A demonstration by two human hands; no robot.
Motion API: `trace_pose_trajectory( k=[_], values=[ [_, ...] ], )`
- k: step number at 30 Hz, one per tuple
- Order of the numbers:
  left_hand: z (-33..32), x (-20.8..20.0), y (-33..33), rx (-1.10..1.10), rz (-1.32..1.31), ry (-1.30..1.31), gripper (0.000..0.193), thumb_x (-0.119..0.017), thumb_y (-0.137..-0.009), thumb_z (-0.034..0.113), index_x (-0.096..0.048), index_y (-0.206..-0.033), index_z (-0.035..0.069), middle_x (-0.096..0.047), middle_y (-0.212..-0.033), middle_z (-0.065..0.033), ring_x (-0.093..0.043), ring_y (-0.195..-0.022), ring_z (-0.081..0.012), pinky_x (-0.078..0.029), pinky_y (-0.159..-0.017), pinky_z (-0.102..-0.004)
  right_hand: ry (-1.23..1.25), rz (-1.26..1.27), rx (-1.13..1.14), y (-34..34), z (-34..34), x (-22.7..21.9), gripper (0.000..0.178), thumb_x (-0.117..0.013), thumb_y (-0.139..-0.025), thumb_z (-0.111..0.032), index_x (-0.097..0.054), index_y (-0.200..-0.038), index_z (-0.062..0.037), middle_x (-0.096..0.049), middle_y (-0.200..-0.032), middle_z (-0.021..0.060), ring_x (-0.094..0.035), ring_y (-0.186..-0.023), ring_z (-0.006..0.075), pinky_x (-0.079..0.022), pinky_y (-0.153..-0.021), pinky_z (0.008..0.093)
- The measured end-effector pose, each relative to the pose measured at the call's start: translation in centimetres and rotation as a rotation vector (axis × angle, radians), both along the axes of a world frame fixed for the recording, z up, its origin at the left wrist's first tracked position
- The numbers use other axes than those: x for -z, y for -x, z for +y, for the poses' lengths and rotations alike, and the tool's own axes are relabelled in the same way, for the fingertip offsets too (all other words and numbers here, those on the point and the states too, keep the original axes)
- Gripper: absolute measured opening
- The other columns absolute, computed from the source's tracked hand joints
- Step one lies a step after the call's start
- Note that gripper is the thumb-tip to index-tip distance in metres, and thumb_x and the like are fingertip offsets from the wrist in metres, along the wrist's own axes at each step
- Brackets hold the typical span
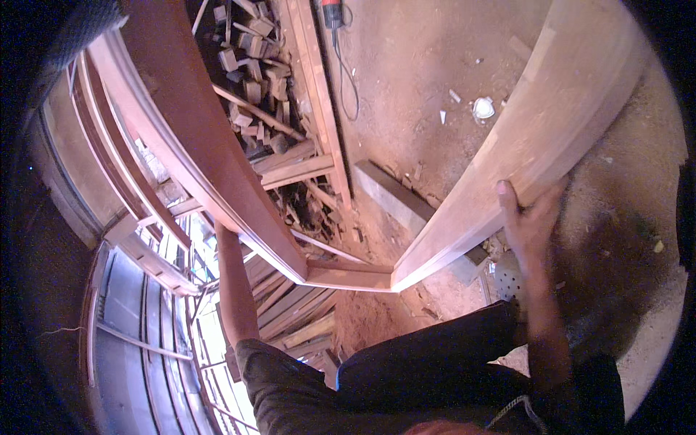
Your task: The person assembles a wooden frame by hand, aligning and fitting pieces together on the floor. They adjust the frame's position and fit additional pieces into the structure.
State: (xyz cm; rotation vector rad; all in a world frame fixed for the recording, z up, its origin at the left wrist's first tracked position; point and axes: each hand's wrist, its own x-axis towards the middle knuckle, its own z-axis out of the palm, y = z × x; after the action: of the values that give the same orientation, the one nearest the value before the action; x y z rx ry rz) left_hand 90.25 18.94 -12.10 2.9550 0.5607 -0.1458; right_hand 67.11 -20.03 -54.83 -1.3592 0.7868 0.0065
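A long, narrow wooden frame stands around the middle of the view. Its left board [239, 181] and right board [500, 152] meet a short crosspiece [348, 275] close to me. Along the left board's edge runs a moulded profile. My left forearm [235, 297] reaches up to that board, and the hand itself is hidden behind it. My right hand [531, 225] grips the right board from its outer side, thumb laid over the wood and fingers partly out of sight.
Offcut wood blocks [254, 87] lie piled beyond the left board. A power tool [332, 13] with a cord rests on the dusty floor at the top. Inside the frame's outline lies a grey beam [391, 192]. Stacked planks [290, 308] and a perforated shoe [507, 281] are near me.
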Motion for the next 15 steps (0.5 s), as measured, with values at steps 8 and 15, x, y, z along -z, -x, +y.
trace_pose_trajectory(
  k=[8,15],
  values=[
    [-1.1,-1.6,-0.3,-0.054,0.002,-0.031,0.073,-0.029,-0.102,0.058,-0.052,-0.131,-0.004,-0.063,-0.117,-0.0167,-0.062,-0.103,-0.0239,-0.051,-0.090,-0.0353,-0.028,-0.201,-0.097,-0.8,-1.1,1.5,0.075,-0.078,-0.079,-0.037,-0.042,-0.125,0.0101,-0.055,-0.115,0.0238,-0.058,-0.102,0.0312,-0.048,-0.088,0.0448],
    [-1.7,-1.9,-1.0,-0.060,-0.002,-0.059,0.073,-0.029,-0.102,0.058,-0.052,-0.131,-0.004,-0.062,-0.119,-0.0167,-0.061,-0.104,-0.0238,-0.049,-0.092,-0.0350,-0.053,-0.192,-0.072,-0.3,-0.2,2.4,0.061,-0.078,-0.079,-0.034,-0.052,-0.113,0.0086,-0.060,-0.103,0.0188,-0.061,-0.094,0.0262,-0.051,-0.084,0.0418]
  ],
)
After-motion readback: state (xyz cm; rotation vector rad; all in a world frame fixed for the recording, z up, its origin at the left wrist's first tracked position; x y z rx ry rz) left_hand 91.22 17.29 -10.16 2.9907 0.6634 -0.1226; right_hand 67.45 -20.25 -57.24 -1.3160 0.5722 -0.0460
